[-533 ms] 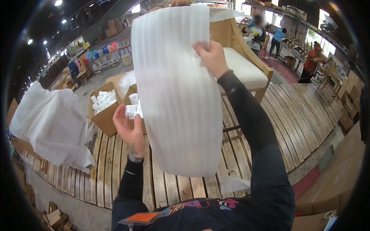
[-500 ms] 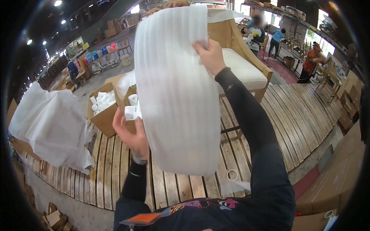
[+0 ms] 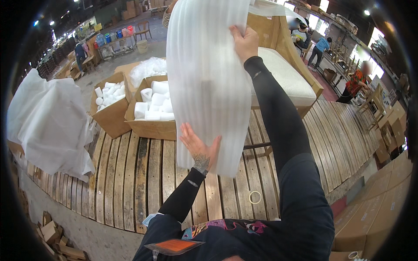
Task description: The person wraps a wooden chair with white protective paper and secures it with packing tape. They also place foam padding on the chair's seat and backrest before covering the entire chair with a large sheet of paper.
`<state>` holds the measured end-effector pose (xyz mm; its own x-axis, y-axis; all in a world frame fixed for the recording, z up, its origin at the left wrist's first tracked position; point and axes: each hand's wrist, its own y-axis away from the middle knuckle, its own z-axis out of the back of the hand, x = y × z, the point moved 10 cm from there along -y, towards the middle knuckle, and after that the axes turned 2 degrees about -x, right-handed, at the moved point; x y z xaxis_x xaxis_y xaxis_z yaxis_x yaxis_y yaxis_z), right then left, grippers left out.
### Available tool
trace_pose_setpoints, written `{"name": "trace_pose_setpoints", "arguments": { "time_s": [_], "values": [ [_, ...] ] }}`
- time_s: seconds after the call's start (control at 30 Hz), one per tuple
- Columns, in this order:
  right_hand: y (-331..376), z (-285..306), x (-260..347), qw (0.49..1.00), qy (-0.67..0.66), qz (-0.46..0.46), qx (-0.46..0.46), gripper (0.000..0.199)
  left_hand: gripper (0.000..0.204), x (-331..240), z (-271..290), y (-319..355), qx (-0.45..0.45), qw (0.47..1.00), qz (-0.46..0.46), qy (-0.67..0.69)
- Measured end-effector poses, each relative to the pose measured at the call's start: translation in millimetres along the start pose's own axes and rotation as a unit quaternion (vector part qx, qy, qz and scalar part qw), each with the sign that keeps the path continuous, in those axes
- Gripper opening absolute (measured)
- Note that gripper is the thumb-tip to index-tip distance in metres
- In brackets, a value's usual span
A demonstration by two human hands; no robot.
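Observation:
A long sheet of white packing foam (image 3: 204, 56) hangs upright in front of me, its top running out of view. My right hand (image 3: 246, 42) grips its right edge high up, thumb on the near face. Against the lower left part of the sheet, my left hand (image 3: 201, 145) rests with fingers spread. Partly hidden behind the foam is a wooden chair (image 3: 311, 85) with a white seat cushion (image 3: 278, 71). Another strip of thin foam (image 3: 270, 9) lies over the chair's top.
Two cardboard boxes (image 3: 150, 129) of white foam rolls stand left on the slatted platform (image 3: 148, 182). White sheeting (image 3: 52, 122) drapes at far left. A tape roll (image 3: 255, 197) lies near me. A striped sleeve (image 3: 166, 18) shows behind the sheet; several people work farther off.
My left hand has moved right, from beside the sheet onto its lower part. The sheet and my right hand are higher in view. The other person's hands at the top no longer show.

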<state>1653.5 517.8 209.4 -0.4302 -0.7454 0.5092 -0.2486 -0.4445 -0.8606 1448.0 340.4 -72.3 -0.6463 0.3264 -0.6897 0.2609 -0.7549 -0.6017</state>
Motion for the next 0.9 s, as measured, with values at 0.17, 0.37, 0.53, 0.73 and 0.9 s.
{"name": "trace_pose_setpoints", "arguments": {
  "time_s": [0.17,0.37,0.53,0.73,0.9],
  "values": [
    [-3.8,6.1,15.8,0.996,0.030,0.072,-0.032,0.025,0.119,14.4,-28.3,-4.2,-0.012,1.000,0.002,-0.012],
    [11.9,-4.4,2.2,1.000,0.014,0.007,0.023,0.031,0.114,33.7,-53.6,-15.6,-0.018,0.996,0.079,0.026],
    [16.1,16.1,16.5,0.997,0.048,-0.018,0.049,0.035,0.099,37.6,-63.8,-26.0,-0.039,0.996,0.061,0.054],
    [90.1,115.5,101.3,0.967,0.046,0.214,-0.130,0.034,0.082,66.3,-84.3,-28.8,-0.018,0.988,0.112,0.108],
    [266.3,132.7,61.0,0.997,-0.070,-0.020,-0.039,0.022,0.085,63.9,-86.7,-30.4,-0.034,0.986,0.049,0.159]
  ]
}}
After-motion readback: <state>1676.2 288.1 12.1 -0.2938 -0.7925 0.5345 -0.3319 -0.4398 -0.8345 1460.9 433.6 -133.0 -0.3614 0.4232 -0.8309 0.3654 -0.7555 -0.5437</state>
